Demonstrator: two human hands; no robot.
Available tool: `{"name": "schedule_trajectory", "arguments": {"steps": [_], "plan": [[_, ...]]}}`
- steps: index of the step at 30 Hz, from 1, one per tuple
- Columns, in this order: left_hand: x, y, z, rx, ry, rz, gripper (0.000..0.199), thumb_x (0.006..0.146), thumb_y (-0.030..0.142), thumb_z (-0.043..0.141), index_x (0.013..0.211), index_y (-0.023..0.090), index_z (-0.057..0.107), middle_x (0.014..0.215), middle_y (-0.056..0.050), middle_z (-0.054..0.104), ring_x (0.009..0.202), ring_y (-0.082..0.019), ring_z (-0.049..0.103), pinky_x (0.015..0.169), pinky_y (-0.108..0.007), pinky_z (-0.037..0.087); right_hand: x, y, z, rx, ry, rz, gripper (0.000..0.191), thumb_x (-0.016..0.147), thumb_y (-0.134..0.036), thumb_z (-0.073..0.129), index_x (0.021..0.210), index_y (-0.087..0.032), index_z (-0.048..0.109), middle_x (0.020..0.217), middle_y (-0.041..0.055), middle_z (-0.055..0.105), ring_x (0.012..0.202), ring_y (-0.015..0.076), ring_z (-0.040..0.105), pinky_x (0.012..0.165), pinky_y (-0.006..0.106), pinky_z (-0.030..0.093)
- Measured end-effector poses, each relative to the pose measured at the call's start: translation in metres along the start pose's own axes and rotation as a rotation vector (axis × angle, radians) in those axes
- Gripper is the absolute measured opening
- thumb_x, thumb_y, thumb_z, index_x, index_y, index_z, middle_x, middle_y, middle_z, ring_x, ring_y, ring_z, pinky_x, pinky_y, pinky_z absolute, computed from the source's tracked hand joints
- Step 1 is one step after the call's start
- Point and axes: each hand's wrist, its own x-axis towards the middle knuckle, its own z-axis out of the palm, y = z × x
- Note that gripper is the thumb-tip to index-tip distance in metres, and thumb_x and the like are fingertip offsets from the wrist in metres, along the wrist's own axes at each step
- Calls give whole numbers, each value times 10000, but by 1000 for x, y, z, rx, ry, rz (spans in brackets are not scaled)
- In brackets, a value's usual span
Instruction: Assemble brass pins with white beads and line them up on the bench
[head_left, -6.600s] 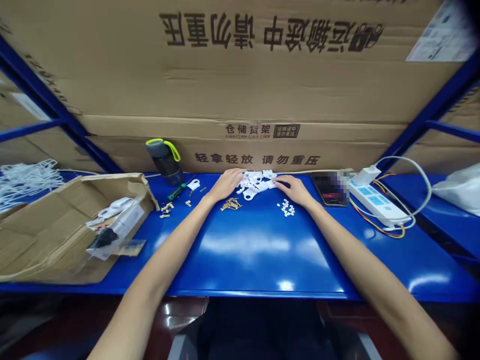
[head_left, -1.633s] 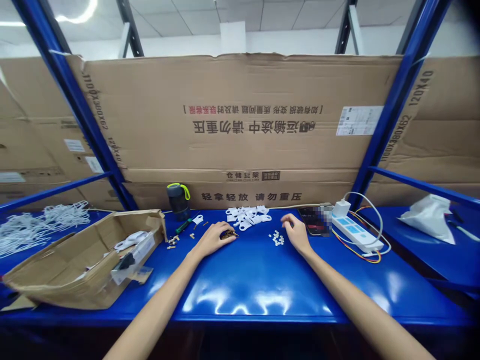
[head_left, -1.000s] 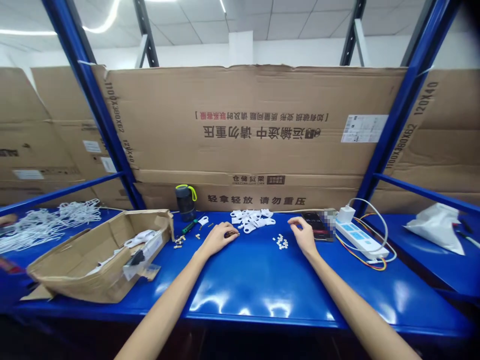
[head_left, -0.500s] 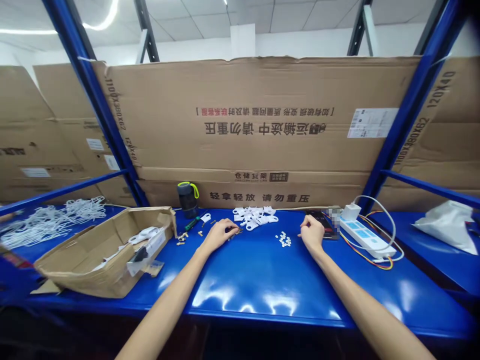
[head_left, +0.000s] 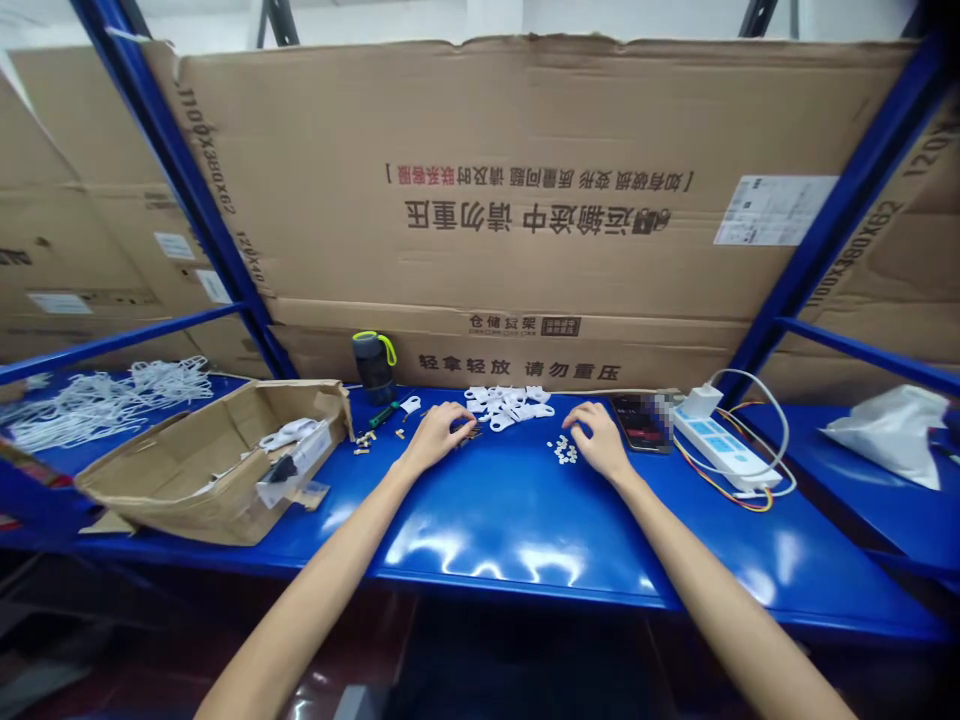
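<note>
Head view: one left hand, mine, fingers curved over brass-coloured pins (whether pinching any, I cannot tell); one right hand, fingers loosely curled just beside small white pieces, grip likewise unclear; one heap of white plastic parts, between and beyond my hands on the blue table. Step in hand, by my judgement: picking among loose parts; next move calls for a light, exact fingertip pinch.

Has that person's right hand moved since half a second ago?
Yes. Judged against the phone lying on the table, the right hand has moved left, away from it and closer to the small white pieces.
</note>
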Motion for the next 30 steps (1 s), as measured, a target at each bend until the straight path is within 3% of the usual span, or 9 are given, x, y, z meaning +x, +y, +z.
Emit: {"name": "schedule_trajectory", "arguments": {"steps": [6,12,16,19,24,30], "plan": [[-1,23,1,-59,-11,89,274,1069,423,508,1075,210,680,1070,-74,721,1022,-231,641,933,-379,470,-3,-11,-2,-148,-246,-16,187,940,-368,646,1033,-286,787,1308,81,667,1214,312,566,971,460,442],[16,47,19,-63,15,127,258,1095,363,444,1070,187,631,1082,-94,697,1055,-248,636,946,-400,472,-6,-10,7,-227,-308,12,196,957,-405,670,1045,-294,805,1343,83,669,1266,315,554,984,449,438],[32,70,39,-113,94,129,248,1101,343,416,1079,183,604,1082,-99,677,1055,-248,623,967,-409,476,-4,-11,10,-244,-301,5,163,977,-338,657,1008,-292,810,1264,73,713,1214,294,575,961,428,429],[30,76,48,-153,119,107,240,1105,336,403,1065,186,586,1063,-90,664,1016,-240,617,938,-396,477,-3,-14,9,-239,-313,-11,180,995,-318,633,990,-269,806,1198,79,743,1163,290,587,937,423,419],[16,70,42,-185,89,39,242,1101,346,407,1080,185,585,1079,-96,656,1009,-250,616,947,-399,470,-2,-19,6,-197,-278,-69,190,998,-321,620,983,-245,793,1096,96,778,1077,305,602,917,448,406],[17,70,37,-233,124,-37,253,1105,358,392,1088,182,572,1090,-102,658,1031,-240,614,969,-387,481,-2,-26,3,99,-68,-1,201,978,-360,622,984,-246,788,961,66,793,910,254,676,868,401,476]]}}
